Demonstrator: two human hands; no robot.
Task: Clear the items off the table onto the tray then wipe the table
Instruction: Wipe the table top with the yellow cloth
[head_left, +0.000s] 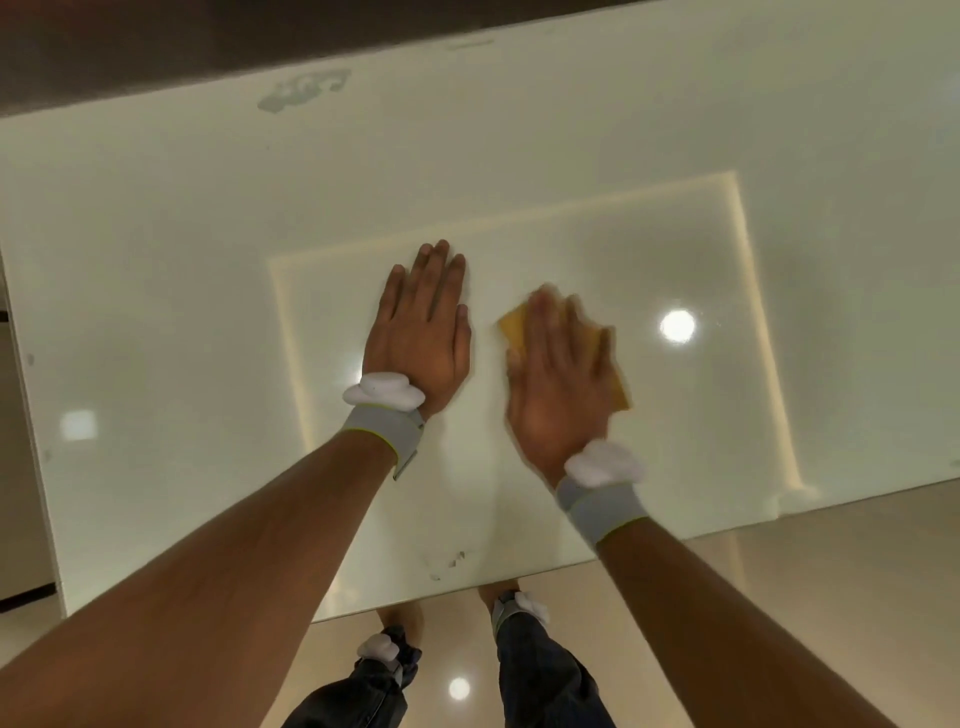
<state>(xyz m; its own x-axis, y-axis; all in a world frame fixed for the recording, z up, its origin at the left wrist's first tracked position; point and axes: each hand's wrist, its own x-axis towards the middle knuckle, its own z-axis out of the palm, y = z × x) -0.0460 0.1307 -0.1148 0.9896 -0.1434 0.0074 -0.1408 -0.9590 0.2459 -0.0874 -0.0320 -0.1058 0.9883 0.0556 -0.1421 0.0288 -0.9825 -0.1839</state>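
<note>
Glossy white rectangular tabletop (571, 130) fills most of the view, mirroring a round ceiling light (677, 326) at 3 o'clock and a rectangular lit frame around the centre. Beige polished floor tiles (831, 571) show at 4 o'clock, and a dark strip runs along 12 o'clock. A grey smudge (304, 91) sits at 11 o'clock, with small dark specks (449, 564) near the table's close edge at 6 o'clock. At centre the left hand (423, 332) lies flat on the table, fingers straight and together. Just beside it toward 3 o'clock, the motion-blurred right hand (558, 379) presses a yellow wiping cloth (514, 325) onto the surface, fingers extended over it.
</note>
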